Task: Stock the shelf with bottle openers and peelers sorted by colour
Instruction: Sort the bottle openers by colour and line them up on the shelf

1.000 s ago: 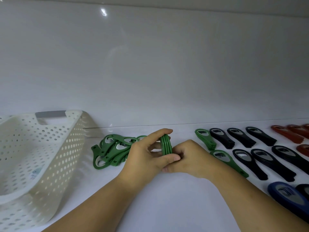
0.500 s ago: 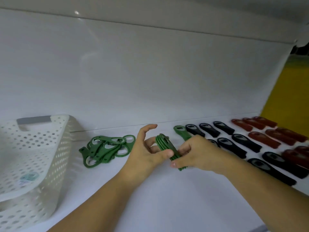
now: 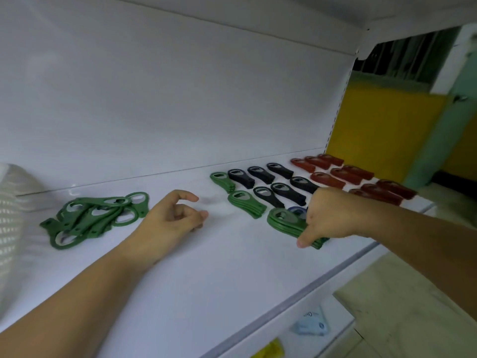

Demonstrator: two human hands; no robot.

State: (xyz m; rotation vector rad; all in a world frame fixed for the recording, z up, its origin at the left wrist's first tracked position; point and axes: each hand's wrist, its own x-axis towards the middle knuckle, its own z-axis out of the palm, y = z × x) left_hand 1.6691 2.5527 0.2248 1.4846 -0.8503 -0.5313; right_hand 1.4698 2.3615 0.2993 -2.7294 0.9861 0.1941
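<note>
Shifted the stack of green bottle openers (image 3: 284, 221) rightward since half a second ago: out of the left hand (image 3: 170, 220), now in the right hand (image 3: 333, 215) alone. Gripped with thumb at the near end and fingers curled over the top. Held low over the shelf (image 3: 206, 267), third in the green column, just in front of two green stacks (image 3: 245, 204) already laid. Cannot tell whether touching the surface.

Left hand holding nothing, fingers loosely curled, resting mid-shelf. Loose pile of green openers (image 3: 95, 218) just left of it.

Black openers (image 3: 273, 184) in rows right of the green column, red openers (image 3: 346, 174) beyond those, up to the shelf's right end. Blue opener (image 3: 296, 211) mostly hidden behind the right hand. White basket (image 3: 10, 202) blurred at the left margin.

Open white surface between pile and green column, and all along the front edge (image 3: 309, 288) under both forearms.
</note>
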